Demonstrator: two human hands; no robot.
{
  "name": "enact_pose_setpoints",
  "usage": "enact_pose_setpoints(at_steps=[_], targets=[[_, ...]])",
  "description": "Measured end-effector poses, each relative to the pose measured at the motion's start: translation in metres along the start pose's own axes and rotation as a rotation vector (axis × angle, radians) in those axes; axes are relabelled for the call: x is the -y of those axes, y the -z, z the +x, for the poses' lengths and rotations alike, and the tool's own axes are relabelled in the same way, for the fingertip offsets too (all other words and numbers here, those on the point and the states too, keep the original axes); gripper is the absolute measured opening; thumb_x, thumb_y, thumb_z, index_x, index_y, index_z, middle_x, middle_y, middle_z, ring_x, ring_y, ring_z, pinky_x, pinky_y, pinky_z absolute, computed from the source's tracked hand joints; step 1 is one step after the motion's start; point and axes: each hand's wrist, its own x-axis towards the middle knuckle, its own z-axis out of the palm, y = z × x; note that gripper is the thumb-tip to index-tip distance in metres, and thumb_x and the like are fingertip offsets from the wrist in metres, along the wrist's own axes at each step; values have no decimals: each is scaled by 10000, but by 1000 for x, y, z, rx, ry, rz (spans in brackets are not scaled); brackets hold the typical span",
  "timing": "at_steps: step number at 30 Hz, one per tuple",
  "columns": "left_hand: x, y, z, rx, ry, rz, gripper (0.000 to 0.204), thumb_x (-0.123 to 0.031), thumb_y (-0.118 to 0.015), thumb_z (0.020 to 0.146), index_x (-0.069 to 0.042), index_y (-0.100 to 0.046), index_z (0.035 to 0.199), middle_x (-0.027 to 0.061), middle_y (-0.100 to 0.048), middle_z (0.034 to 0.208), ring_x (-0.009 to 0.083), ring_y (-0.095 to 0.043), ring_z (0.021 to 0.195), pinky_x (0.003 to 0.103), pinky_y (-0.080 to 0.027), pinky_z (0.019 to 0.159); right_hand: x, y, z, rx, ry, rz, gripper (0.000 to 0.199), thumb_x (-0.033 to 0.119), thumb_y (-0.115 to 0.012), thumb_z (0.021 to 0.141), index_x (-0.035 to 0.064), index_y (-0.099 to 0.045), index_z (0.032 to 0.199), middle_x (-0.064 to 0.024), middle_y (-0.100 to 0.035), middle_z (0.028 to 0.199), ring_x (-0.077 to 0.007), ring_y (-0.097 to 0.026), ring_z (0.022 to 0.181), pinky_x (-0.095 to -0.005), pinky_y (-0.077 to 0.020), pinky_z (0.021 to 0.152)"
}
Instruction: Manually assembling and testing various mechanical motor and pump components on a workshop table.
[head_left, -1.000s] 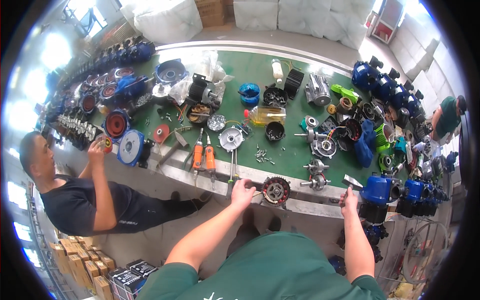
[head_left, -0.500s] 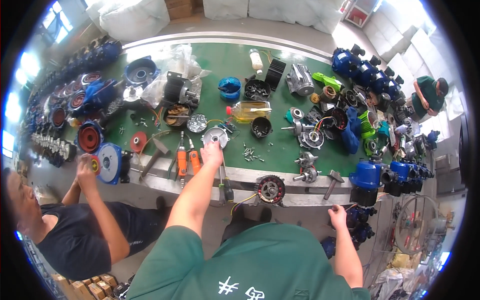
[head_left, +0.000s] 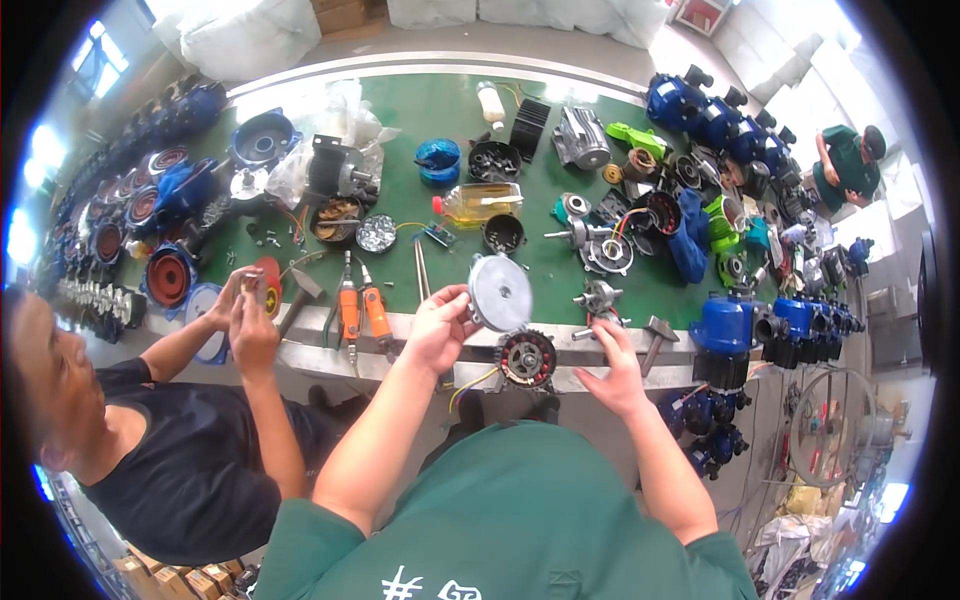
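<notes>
Working over the green workbench (head_left: pixel 400 110), strewn with blue pump housings and motor parts. Left hand (head_left: pixel 437 330) grips a round silver end cover (head_left: pixel 500 292) by its rim, holding it tilted just above the stator (head_left: pixel 527 358). Stator sits at the bench's near metal edge, yellow wire trailing off it. Right hand (head_left: pixel 613 370) is loosely open, fingers just beside the stator, holding nothing. Two orange-handled tools (head_left: pixel 362 312) lie left of the left hand.

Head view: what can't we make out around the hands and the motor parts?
- Grey round cover: underside faces away; left hand hides its left rim.
- Stator: base cut off by bench edge.
- Right hand: palm hidden, contact unclear.
- Loose screws: too small.
</notes>
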Motion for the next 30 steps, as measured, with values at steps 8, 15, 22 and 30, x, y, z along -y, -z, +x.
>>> enact_pose_setpoints(at_steps=[8,15,22,30], targets=[[34,-34,-40,332,212,43,201,-145,-572,1015,-24,-604,1172,66,-664,1072,173,-675,958,365,-573,857,31,10,44,247,211,222,1190,230,-945,572,117,-273,1547,-233,-243,1584,-438,-309,1435,-485,-334,1163],[55,-39,-37,323,267,16,175,-105,-568,1013,-14,-614,1155,52,-665,1067,145,-666,953,324,-573,830,34,-3,27,286,71,218,1187,256,-947,567,-8,-284,1516,-231,-286,1542,-407,-336,1426,-450,-353,1166],[74,-32,-30,211,233,-43,222,-133,-539,1030,-21,-620,1204,47,-694,1030,160,-688,889,345,-581,816,24,-14,11,131,-26,278,1034,255,-943,552,16,-455,1431,-205,-393,1498,-368,-393,1400,-444,-372,1144],[116,51,-15,-343,-39,604,169,-95,-583,982,2,-658,1099,47,-650,870,135,-641,807,313,-531,769,-25,-23,-17,196,-105,218,1082,193,-912,538,4,-400,1473,-179,-348,1538,-343,-316,1456,-430,-308,1199]])
